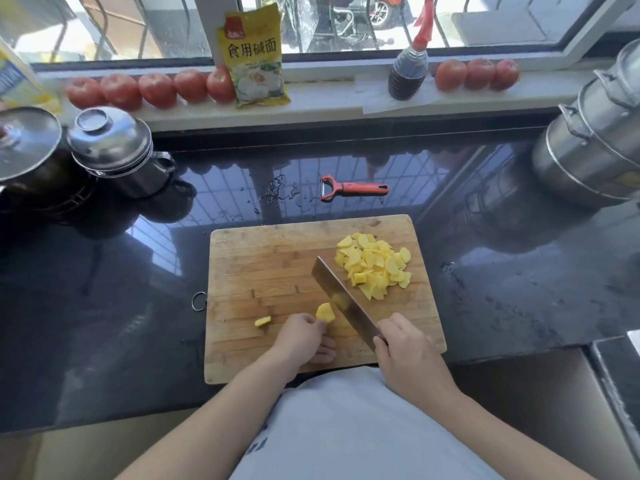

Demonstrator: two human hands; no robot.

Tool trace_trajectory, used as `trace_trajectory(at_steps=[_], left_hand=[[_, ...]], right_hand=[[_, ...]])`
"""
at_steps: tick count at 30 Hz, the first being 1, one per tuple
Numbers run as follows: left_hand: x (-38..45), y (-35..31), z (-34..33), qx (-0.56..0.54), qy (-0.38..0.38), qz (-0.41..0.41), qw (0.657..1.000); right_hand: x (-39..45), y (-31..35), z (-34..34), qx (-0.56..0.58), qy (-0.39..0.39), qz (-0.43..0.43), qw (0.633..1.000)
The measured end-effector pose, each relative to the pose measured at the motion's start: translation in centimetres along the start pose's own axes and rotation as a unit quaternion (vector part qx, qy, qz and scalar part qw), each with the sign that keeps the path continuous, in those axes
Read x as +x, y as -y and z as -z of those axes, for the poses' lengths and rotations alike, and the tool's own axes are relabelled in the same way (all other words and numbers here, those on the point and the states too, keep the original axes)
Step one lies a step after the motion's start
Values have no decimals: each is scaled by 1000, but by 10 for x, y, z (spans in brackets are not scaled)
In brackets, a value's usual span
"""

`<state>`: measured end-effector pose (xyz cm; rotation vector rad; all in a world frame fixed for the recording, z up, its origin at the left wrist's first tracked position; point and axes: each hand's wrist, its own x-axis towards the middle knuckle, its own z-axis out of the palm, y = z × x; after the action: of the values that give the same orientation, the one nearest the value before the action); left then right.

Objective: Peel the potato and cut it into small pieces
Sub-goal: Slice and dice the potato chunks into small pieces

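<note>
1. Gripping the cleaver by its handle, the right hand has its fingers curled tight round it; the blade slants up and left over the cutting board.
2. The left hand rests on the board's near part, fingertips pinching a small yellow potato chunk just left of the blade.
3. A loose potato bit lies on the board left of that hand — apart from it.
4. A pile of thin potato slices sits on the board's far right part, right of the blade.
5. Beyond the board, a red peeler lies on the dark wet counter.
6. Tomatoes, a yellow packet and a dark bottle line the windowsill — steel pots stand far left.
</note>
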<state>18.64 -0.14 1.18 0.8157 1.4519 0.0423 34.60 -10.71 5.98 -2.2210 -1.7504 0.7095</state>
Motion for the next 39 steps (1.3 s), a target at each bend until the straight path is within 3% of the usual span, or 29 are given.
trace_trajectory(at_steps=[4,6,8,10,12,15,17,19,21,23,25,27,29,32,36,39], left_hand=[[-3,-1,-3,-66,56,43,995],[-3,-1,0,-48,64,56,995],[-2,-2,6,31,24,24,999],[2,-3,13,139,-62,-68,986],[3,-5,14,270,-129,-185,936],[8,1,6,410,-83,-324,848],[15,6,6,481,-59,-380,788],[18,5,12,499,-58,-396,769],[16,-2,21,470,-53,-373,798],[7,-11,27,396,-29,-306,865],[1,-16,33,272,17,-226,935],[-3,-19,38,94,92,-143,981],[-6,-19,42,-92,172,-74,978],[-7,-15,44,-224,213,-33,951],[-9,-13,42,-270,225,-3,936],[-8,-11,40,-204,195,-44,958]], right_hand=[[-2,-2,0,-21,-10,23,999],[-3,-3,-1,-30,-8,29,999],[-3,-4,-3,-40,-6,36,999],[-4,-6,-4,-44,-7,41,998],[-5,-7,-4,-38,-13,34,999],[-7,-6,1,-18,-39,4,999],[-6,-5,5,-2,-53,-10,999],[-6,-5,8,7,-56,-18,998],[-7,-8,8,10,-51,-29,998],[-8,-12,7,13,-42,-42,998],[-8,-14,7,19,-32,-50,998],[-8,-14,7,24,-26,-54,998],[-6,-13,8,31,-24,-61,997],[-5,-12,9,41,-22,-65,997],[-3,-10,9,45,-15,-65,997],[-3,-11,10,48,-10,-69,996]])
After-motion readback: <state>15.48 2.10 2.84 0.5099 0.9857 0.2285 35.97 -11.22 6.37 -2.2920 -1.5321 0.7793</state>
